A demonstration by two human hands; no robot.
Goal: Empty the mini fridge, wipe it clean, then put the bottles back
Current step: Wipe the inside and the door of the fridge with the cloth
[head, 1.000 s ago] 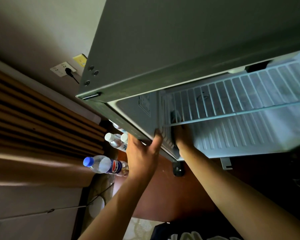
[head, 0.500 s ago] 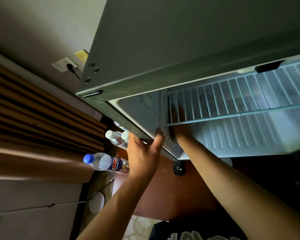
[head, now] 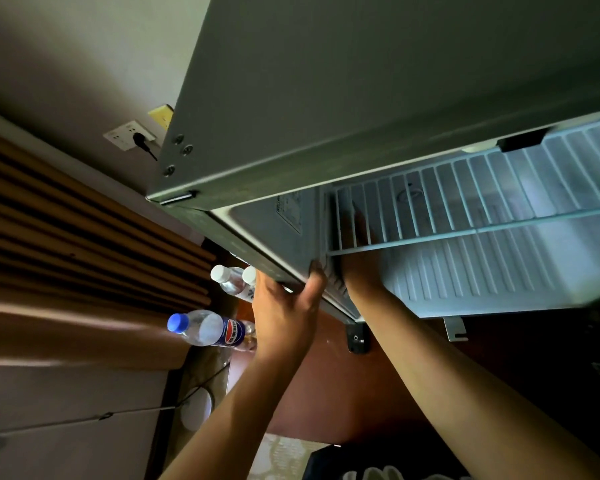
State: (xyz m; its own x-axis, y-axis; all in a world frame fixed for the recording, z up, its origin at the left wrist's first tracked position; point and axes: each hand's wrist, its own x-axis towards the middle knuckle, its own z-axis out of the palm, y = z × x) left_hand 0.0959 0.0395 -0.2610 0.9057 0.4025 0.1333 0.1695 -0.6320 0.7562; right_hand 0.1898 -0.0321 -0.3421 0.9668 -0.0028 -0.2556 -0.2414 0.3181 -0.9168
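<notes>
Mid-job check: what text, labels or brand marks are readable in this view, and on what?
Blue-capped bottle: red, white and blue label, lettering too blurred to read.
Sticker on the fridge's inner wall: printed lines, too small to read.
Round embossed mark behind the wire shelf: illegible.
Nothing reads clearly.

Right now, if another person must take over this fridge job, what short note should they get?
Left hand: grips the front edge of the mini fridge side wall, thumb on it.
Right hand: reaches inside under the wire shelf; its fingers are hidden, a cloth cannot be seen.
Bottles: blue-capped bottle and two white-capped bottles stand outside, left of the fridge.
Done: the visible interior holds no bottles.
Left: finish wiping, return bottles.
</notes>
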